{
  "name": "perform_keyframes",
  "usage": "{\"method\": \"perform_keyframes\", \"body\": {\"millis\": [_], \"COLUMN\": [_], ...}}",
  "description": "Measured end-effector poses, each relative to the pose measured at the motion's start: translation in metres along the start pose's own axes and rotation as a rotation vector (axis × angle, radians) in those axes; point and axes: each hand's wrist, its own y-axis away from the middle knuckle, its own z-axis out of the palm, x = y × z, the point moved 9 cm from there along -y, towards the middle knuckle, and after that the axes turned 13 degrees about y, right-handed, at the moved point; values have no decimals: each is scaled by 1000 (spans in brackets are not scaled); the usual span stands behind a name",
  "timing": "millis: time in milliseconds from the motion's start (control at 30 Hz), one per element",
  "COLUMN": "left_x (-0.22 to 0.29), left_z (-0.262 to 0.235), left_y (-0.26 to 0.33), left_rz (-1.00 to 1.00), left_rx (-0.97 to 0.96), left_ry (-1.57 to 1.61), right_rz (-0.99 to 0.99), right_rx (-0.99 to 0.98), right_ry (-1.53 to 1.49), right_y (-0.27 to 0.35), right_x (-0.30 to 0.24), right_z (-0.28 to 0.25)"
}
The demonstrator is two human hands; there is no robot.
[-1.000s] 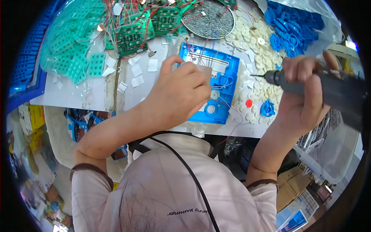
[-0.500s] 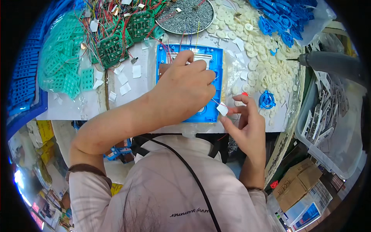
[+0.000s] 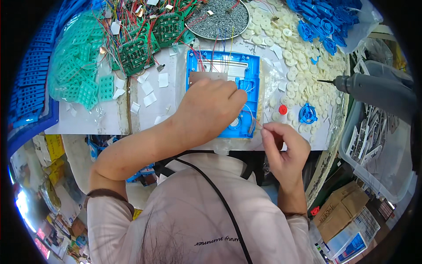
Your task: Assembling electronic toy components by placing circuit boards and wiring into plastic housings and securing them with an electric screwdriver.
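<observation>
A blue plastic housing [image 3: 256, 88] lies on the table before me, with a brown circuit board [image 3: 200, 77] and several coloured wires at its upper part. Across its left and middle lies my left hand [image 3: 211, 108], fingers curled down; its fingertips, and whatever they hold, are hidden underneath. Just off the housing's lower right corner, my right hand [image 3: 288, 143] pinches a thin reddish wire [image 3: 259, 125] between thumb and forefinger. That wire runs toward the housing's right edge. Below the left knuckles shows a round opening [image 3: 235, 123] in the housing.
Green circuit boards [image 3: 136, 53] with wires and green pads [image 3: 81, 66] fill the left. A round tray of screws [image 3: 224, 22] stands at the back. White discs [image 3: 303, 66], a red cap [image 3: 282, 109] and a blue ring part [image 3: 307, 114] lie right, near an electric screwdriver [image 3: 373, 86].
The white tab at my right fingertips has gone from sight, and a thin wire shows there instead. My right fingers have closed together. The left hand has lowered slightly, uncovering more of the housing.
</observation>
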Motion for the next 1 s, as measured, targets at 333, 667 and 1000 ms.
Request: {"method": "perform_keyframes", "body": {"millis": [333, 667, 1000], "left_x": [-15, 7, -16], "left_z": [0, -15, -34], "left_y": [-7, 42, 52], "left_rz": [-82, 208, 30], "left_rx": [115, 17, 154], "left_ry": [188, 62, 190], "right_rz": [-445, -144, -582], "right_rx": [-223, 87, 21], "right_ry": [147, 262, 268], "right_y": [12, -19, -29], "right_x": [-32, -12, -52], "right_z": [34, -9, 52]}}
